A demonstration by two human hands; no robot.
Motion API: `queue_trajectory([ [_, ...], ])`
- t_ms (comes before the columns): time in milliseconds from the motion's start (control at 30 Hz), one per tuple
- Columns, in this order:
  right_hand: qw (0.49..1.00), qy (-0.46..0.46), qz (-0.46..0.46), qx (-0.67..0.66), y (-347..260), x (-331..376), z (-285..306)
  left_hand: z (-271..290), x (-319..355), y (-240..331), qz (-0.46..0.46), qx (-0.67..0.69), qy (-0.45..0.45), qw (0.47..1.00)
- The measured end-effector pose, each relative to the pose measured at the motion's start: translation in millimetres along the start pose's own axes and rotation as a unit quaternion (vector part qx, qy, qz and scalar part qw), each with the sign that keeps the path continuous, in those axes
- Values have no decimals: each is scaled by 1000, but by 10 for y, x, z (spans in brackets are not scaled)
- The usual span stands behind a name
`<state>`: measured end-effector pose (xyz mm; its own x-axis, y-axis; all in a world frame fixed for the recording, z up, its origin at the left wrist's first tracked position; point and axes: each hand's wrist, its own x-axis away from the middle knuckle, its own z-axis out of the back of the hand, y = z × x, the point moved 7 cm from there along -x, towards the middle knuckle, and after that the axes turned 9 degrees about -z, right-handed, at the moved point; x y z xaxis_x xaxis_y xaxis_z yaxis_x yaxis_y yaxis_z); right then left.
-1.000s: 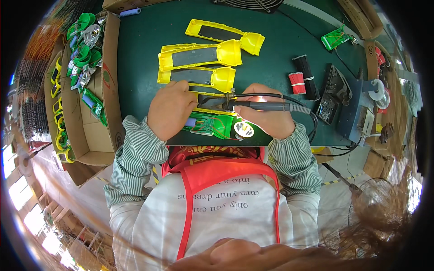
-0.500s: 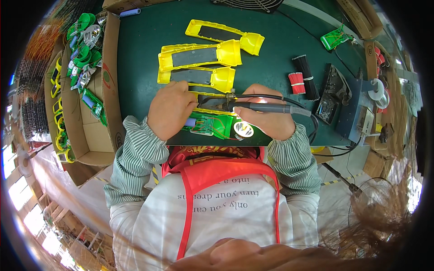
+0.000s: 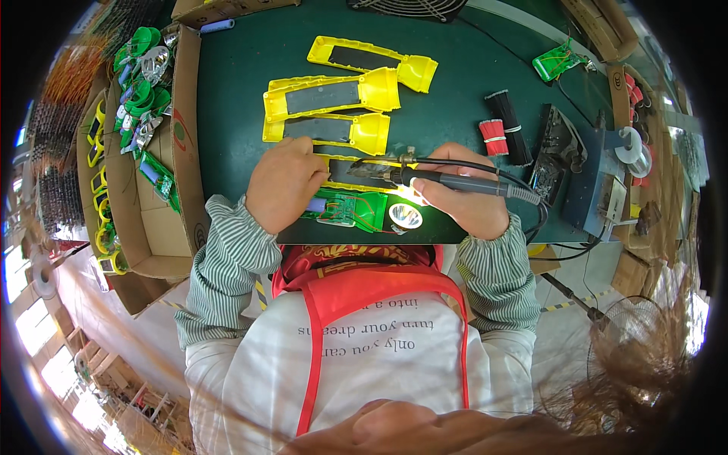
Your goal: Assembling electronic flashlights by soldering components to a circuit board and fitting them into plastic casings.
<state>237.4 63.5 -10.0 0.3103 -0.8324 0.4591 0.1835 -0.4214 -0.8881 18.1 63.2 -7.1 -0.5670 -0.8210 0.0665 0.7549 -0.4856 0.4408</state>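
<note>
My right hand (image 3: 469,206) is closed around a dark soldering iron (image 3: 472,183), with a black cable or tube running alongside it. Its tip end lies over a yellow lamp housing half (image 3: 356,174) with a dark panel. At that housing's left end, my left hand (image 3: 280,183) is closed on it; its fingertips are partly hidden. Just nearer to me lies a green circuit board assembly (image 3: 365,211) with a blue battery cell (image 3: 316,205) and red wires. Beside its right end, under my right hand, a round lamp reflector (image 3: 406,217) is brightly lit.
Several yellow housing halves (image 3: 322,95) lie farther back. Red (image 3: 493,136) and black wire bundles (image 3: 509,125) sit at right, near a blue soldering station (image 3: 584,186). A cardboard box (image 3: 186,136) holding green assemblies stands at left; another green board (image 3: 557,62) lies far right.
My right hand and the soldering iron have shifted right, baring more of the near housing's dark panel and the lamp reflector. My left hand has stayed nearly in place.
</note>
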Motion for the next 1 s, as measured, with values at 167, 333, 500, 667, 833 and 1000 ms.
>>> queue_trajectory([
  [167,1000,13,-8,-5,8,23,23,-11,10,-20,2,-2,-2,1000],
  [333,1000,20,-14,11,6,34,39,-26,12,-35,-2,2,3,1000],
  [500,999,33,-28,4,77,20,61,-2,14,-32,-3,14,12,1000],
  [667,999,31,-5,20,35,12,41,5,25,-47,-1,29,32,999],
  [833,994,50,-9,95,-11,-6,17,13,35,-79,6,67,51,996],
  [1000,999,33,-28,11,-1,-35,-54,-5,49,-99,12,76,45,996],
])
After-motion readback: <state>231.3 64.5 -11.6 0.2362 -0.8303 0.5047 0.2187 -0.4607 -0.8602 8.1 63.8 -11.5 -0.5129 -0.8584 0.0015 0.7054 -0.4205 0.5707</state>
